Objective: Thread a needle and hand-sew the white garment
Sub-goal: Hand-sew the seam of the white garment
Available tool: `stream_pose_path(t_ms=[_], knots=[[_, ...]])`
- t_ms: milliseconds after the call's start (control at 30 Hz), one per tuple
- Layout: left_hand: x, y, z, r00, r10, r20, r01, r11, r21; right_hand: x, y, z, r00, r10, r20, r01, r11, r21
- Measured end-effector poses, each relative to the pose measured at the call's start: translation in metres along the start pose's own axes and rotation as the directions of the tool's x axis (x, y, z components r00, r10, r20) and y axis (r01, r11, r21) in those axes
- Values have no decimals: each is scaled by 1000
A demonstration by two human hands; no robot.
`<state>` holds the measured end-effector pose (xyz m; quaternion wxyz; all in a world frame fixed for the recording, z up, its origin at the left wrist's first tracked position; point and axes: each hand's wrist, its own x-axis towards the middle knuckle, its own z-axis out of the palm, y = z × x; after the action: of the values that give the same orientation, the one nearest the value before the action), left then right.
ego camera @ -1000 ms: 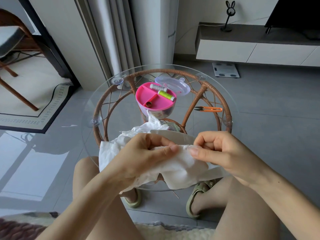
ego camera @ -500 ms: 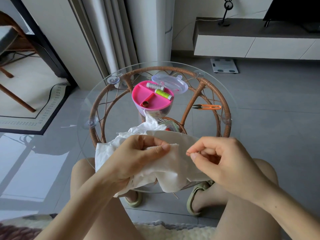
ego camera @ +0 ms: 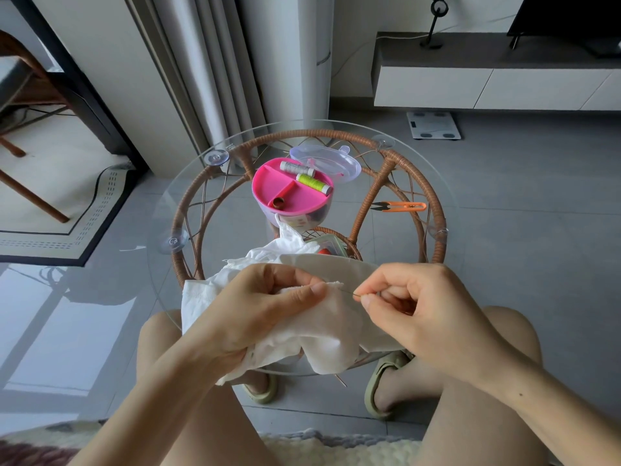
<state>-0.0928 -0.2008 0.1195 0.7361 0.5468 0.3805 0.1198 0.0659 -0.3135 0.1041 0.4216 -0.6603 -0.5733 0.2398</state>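
The left hand [ego camera: 265, 307] is clamped on a bunched fold of the white garment [ego camera: 322, 327], with the thumb pressing the edge flat. The right hand [ego camera: 413, 314] pinches a needle [ego camera: 347, 293] between thumb and forefinger, and its tip is at the cloth just beside the left thumb. The garment lies on the glass counter [ego camera: 420, 169] on the person's side of the pink box [ego camera: 285, 193], with part of it hanging off the rim.

The needle points toward the left thumb, so a hard push could likely prick it. The thread is too fine to make out; a short tail might slip from the eye. Loose folds under the seam could get stitched in by mistake.

A grey spool [ego camera: 297, 168] and a green spool [ego camera: 314, 183] rest in the box. A clear lid [ego camera: 324, 161] touches its far side. Orange snips [ego camera: 400, 206] lie to the right of the box, well apart from both hands. Nothing blocks the seam.
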Motion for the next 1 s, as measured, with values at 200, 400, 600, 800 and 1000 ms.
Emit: stream_pose_path(t_ms=[200,400,600,800,1000], knots=[[0,0,-2,1000,2,20,-2,1000,11,1,-2,-1,1000,10,-15,-9,999,39],[1,0,-2,1000,4,29,-5,1000,9,2,-2,-1,1000,7,-7,-7,1000,8],[0,1,-3,999,12,43,-13,1000,19,3,-3,-1,1000,6,6,-6,1000,5],[0,1,-4,999,12,48,-13,1000,12,3,-4,-3,1000,-5,-7,6,1000,19],[2,0,-3,999,13,38,-14,1000,23,2,-5,-2,1000,2,4,-2,1000,28]])
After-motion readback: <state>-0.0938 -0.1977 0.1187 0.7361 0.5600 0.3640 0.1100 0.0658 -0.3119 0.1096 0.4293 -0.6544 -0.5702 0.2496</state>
